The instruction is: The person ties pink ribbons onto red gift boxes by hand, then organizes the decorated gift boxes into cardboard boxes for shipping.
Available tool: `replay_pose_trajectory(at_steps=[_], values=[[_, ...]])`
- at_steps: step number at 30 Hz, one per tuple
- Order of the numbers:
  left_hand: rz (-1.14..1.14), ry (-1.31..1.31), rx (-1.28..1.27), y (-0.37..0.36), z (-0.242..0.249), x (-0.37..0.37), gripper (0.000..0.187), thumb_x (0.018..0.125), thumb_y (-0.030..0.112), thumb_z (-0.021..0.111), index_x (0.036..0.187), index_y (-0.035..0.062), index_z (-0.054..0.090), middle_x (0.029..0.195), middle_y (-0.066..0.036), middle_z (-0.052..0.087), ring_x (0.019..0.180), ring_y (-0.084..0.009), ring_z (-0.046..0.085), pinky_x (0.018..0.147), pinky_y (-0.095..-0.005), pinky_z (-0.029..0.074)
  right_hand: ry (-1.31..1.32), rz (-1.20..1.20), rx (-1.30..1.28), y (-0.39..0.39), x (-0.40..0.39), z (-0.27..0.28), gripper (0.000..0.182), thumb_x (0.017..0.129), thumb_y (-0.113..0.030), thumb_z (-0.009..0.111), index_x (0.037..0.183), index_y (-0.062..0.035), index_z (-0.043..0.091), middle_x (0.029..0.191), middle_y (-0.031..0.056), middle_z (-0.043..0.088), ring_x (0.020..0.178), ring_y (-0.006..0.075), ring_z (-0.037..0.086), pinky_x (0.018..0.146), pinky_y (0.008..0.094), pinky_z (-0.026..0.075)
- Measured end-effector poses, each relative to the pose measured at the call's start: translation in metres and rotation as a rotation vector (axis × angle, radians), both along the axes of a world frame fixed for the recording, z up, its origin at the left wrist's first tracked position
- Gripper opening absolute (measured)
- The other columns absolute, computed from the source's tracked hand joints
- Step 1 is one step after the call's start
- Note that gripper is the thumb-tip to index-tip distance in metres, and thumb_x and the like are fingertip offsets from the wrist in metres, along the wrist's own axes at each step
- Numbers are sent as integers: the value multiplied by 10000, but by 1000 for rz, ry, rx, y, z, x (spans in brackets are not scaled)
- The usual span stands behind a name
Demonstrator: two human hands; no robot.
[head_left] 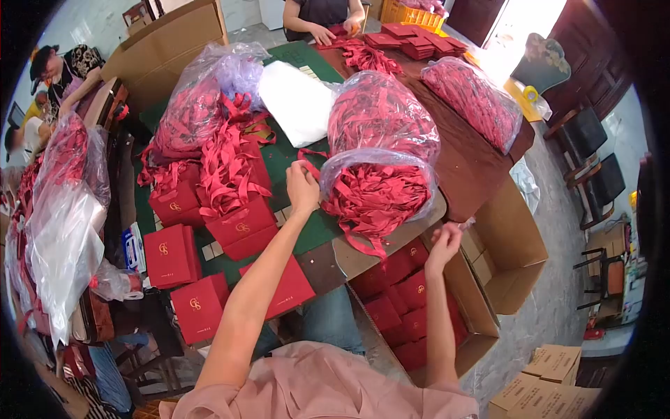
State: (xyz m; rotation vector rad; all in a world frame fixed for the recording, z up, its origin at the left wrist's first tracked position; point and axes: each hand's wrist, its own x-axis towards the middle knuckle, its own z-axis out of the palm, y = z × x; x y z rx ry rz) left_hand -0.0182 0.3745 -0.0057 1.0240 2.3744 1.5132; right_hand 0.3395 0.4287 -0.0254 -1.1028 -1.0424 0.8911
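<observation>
My left hand (303, 187) is over the green table mat, its fingers closed on a red ribbon (309, 167) beside the open plastic bag. That clear bag (384, 115) lies on the table with many red ribbons (380, 195) spilling at its mouth. My right hand (447, 244) is past the table's front edge, above the open carton, fingers curled around a small bit of clear plastic (466, 224). Red boxes with gold lettering (241, 227) stand left of my left hand, more ribbons (234, 164) heaped on them.
An open carton (481, 307) holding red boxes (401, 297) stands below the table edge. Another ribbon bag (474, 101) lies at the back right. A person's hands (321, 35) are across the table. Chairs (599, 183) stand at right, and people sit at far left.
</observation>
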Motion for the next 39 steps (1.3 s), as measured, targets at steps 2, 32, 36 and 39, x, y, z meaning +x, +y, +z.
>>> replay_pose_trajectory(at_steps=[2, 32, 36, 39], values=[[-101, 193, -134, -8, 5, 3, 466, 769, 18, 662, 1223, 36, 561, 1289, -155, 553, 1146, -350, 523, 918, -438, 472, -144, 102, 78, -53, -4, -7, 107, 992, -16, 489, 907, -50, 544, 886, 18, 563, 688, 88, 519, 576, 217, 422], [-323, 425, -409, -276, 46, 59, 128, 817, 83, 631, 940, 54, 612, 903, -145, 599, 865, -339, 636, 739, -459, 526, -896, 637, 299, -205, -130, 42, 438, 846, -33, 638, 1273, -23, 543, 1216, 201, 535, 1122, 384, 532, 951, 432, 464], [-267, 303, -519, -315, 31, 55, 123, 862, 150, 660, 922, 51, 619, 823, -166, 644, 777, -380, 662, 670, -481, 537, -1071, 741, 433, -221, -157, 25, 457, 843, -79, 646, 1278, 6, 533, 1250, 202, 542, 1172, 394, 511, 968, 482, 449], [-199, 179, -535, -325, 37, 53, 134, 894, 148, 627, 942, 36, 570, 814, -202, 665, 731, -412, 666, 623, -519, 530, -1070, 767, 429, -243, -162, 24, 472, 845, -80, 640, 1289, 23, 517, 1270, 212, 539, 1189, 402, 503, 974, 491, 442]])
